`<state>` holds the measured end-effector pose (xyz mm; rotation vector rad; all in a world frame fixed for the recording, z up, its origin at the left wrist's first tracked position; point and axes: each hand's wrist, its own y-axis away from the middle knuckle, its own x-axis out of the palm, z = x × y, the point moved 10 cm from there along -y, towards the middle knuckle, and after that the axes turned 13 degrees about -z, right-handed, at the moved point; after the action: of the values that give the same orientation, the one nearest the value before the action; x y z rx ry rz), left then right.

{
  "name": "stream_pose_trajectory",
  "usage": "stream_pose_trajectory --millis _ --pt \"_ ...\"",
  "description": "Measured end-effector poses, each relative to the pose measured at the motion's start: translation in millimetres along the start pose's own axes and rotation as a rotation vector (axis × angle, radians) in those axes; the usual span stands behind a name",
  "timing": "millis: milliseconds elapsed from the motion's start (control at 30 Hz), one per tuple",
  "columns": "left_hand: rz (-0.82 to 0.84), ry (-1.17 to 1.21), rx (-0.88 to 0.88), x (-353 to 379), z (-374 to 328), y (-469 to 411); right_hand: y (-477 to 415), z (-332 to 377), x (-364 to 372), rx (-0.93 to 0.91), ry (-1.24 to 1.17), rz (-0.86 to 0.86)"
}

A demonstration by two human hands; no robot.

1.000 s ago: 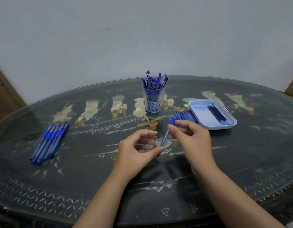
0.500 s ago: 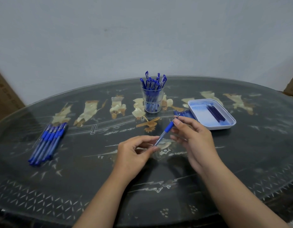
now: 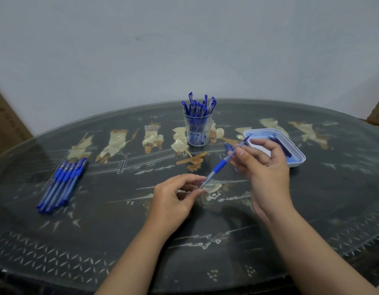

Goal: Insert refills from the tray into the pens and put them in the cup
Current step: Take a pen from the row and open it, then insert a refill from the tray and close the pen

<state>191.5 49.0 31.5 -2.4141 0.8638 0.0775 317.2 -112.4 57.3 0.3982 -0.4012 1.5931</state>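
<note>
Over the table (image 3: 120, 231), a pen (image 3: 220, 167) is pinched at its near end by the left hand (image 3: 173, 199) and farther up by the right hand (image 3: 263, 167); its long axis is aimed at the far-right edge.

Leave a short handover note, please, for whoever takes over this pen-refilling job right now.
Left hand: pinches the clear lower end of the pen, held slanted above the table.
Right hand: pinches the refill, which sticks out of the pen's blue end and looks only partly in.
Cup: holds a bunch of finished pens.
Tray: has a few spare refills inside.
To do: seat this refill, put the pen in the cup, then do the row of pens lying on the left.
</note>
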Motion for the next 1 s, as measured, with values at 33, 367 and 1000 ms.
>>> stream_pose_trajectory --millis 33,367,1000 --pt "0.002 -0.010 0.014 0.1 -1.3 0.1 -1.3 3.9 -2.9 -0.012 -0.029 -0.023" --pt "-0.016 -0.027 0.049 -0.5 -3.3 1.2 -23.3 40.6 -31.3 -0.190 -0.127 -0.233" --pt "-0.274 0.289 -0.280 -30.6 20.7 -10.3 -82.5 -42.9 18.8 -0.159 0.806 0.093"
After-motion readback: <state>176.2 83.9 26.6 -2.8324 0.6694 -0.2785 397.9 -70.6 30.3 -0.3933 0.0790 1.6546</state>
